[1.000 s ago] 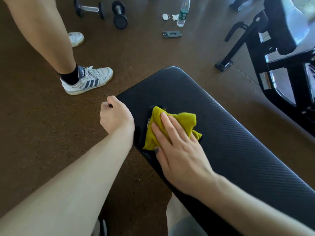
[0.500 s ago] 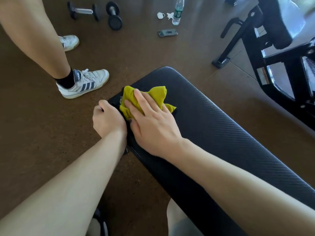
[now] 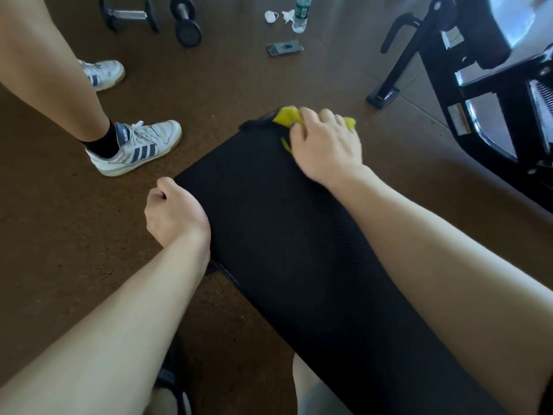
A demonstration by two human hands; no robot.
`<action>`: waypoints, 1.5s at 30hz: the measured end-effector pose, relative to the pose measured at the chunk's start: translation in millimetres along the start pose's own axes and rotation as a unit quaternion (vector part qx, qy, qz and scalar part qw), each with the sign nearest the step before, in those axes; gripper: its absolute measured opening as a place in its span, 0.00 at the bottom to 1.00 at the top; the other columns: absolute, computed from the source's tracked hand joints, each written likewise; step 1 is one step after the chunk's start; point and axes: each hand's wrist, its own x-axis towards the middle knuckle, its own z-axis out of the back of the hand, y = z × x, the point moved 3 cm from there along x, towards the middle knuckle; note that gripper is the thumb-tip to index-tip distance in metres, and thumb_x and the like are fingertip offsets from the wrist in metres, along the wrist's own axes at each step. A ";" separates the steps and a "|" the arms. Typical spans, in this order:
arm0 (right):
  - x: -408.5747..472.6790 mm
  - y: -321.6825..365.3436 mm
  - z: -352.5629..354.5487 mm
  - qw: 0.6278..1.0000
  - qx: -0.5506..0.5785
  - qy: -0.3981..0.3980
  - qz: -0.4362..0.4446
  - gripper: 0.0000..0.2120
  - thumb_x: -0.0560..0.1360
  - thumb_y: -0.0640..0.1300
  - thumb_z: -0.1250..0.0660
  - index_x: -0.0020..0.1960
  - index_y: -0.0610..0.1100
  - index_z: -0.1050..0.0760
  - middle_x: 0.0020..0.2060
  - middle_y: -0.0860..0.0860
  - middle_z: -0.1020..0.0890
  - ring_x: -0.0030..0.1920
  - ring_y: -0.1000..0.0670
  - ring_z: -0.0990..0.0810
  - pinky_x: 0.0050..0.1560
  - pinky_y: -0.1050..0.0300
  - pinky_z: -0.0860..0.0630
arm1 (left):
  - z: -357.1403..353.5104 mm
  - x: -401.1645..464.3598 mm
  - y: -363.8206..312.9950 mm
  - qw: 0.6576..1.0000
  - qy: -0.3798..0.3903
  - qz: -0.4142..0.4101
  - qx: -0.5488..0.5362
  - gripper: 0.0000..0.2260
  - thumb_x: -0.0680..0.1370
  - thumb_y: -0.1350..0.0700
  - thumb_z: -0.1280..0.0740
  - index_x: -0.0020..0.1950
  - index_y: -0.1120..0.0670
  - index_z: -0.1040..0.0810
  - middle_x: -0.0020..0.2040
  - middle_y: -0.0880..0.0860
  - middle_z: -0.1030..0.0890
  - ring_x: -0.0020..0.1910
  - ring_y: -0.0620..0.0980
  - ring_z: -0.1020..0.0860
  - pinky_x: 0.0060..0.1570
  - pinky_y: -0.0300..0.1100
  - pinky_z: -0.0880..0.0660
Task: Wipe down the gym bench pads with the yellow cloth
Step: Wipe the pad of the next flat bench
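Head view: right hand hides most of the blurred, seemingly bunched yellow cloth.

We see a yellow cloth on a black bench pad, a brown speckled floor, white trainers with dark stripes, a black sock and black dumbbells.

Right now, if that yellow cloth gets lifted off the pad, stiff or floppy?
Likely floppy: the cloth bunches in folds under the right hand. Probably light, a thin rag. It seems to slide easily on the smooth pad.
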 end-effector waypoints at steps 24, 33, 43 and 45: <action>-118.3 22.6 -5.4 0.996 -0.051 -0.040 -0.062 0.25 0.83 0.47 0.46 0.76 0.35 0.37 0.76 0.36 0.39 0.75 0.35 0.40 0.68 0.37 0.35 | 3.0 -5.9 -4.0 1.000 0.015 -0.005 0.009 0.16 0.83 0.47 0.46 0.57 0.52 0.21 0.52 0.49 0.22 0.45 0.46 0.25 0.48 0.43 0.32; -271.4 44.8 -1.9 0.974 0.015 0.026 0.225 0.27 0.81 0.46 0.44 0.80 0.46 0.37 0.80 0.45 0.40 0.79 0.44 0.40 0.72 0.46 0.31 | 5.5 -6.2 -3.7 0.999 0.039 -0.006 0.005 0.19 0.84 0.47 0.46 0.67 0.53 0.22 0.59 0.50 0.23 0.52 0.47 0.27 0.52 0.42 0.33; -121.2 70.3 -14.5 0.965 0.014 0.014 0.261 0.25 0.83 0.50 0.45 0.79 0.48 0.35 0.74 0.44 0.33 0.75 0.43 0.35 0.67 0.40 0.27 | 7.0 -1.3 -3.7 0.999 0.029 -0.014 0.014 0.14 0.84 0.48 0.46 0.53 0.52 0.23 0.52 0.51 0.23 0.50 0.52 0.26 0.48 0.42 0.35; -87.7 50.4 -9.8 0.983 -0.002 0.008 0.183 0.25 0.83 0.50 0.45 0.80 0.49 0.36 0.73 0.44 0.32 0.73 0.43 0.35 0.64 0.39 0.27 | 9.0 -5.1 -3.9 0.998 0.034 -0.025 0.036 0.13 0.85 0.47 0.47 0.52 0.51 0.27 0.51 0.50 0.24 0.49 0.52 0.27 0.48 0.42 0.36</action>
